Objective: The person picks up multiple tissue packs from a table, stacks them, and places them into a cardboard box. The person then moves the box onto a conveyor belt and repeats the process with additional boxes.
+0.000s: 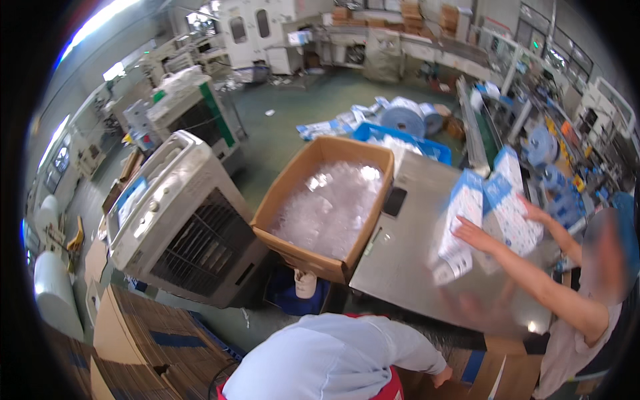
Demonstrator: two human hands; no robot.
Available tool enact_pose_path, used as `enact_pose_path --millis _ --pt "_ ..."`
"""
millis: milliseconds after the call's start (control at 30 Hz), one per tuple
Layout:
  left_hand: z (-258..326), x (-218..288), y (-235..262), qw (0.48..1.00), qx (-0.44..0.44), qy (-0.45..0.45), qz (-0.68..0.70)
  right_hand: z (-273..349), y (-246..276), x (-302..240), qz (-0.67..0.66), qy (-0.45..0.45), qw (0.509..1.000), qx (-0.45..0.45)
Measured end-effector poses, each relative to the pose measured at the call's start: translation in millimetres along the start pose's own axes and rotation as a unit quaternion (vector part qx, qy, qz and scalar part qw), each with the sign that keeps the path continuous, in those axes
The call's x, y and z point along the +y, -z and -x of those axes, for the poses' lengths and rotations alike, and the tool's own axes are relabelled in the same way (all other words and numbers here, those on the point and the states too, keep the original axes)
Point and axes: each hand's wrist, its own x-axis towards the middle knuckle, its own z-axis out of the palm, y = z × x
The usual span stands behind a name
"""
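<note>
Neither my left hand nor my right hand shows in the head view. Close in front, a person in a light blue shirt [313, 360] and red apron bends over, back toward me. That person's hand [441, 377] reaches right, beside flat cardboard [493, 373]; what it touches is unclear. At the right, a co-worker rests one hand [470, 235] on white-and-blue printed packs [460, 213]. The co-worker's other hand [533, 211] is on another such pack [510, 217]. These packs lie on a metal table [400, 260].
An open carton [267, 230] full of clear plastic film adjoins the table's left edge. A grey air cooler [193, 240] stands left of it. Stacked flattened cartons [160, 333] fill the lower left. Behind the table sits a blue crate [433, 151]; machinery [560, 160] lines the right.
</note>
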Motion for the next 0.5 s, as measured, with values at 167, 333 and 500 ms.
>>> enact_pose_path --millis 167,333,500 --pt "76 41 43 0.974 0.182 0.131 -0.042 20 17 24 -0.004 -0.03 0.999 0.04" --pt "54 27 12 0.802 0.51 -0.101 -0.294 62 58 79 -0.03 -0.116 0.983 0.136" --pt "66 -44 -17 0.855 0.333 -0.045 -0.395 176 57 178 -0.087 -0.326 0.895 0.293"
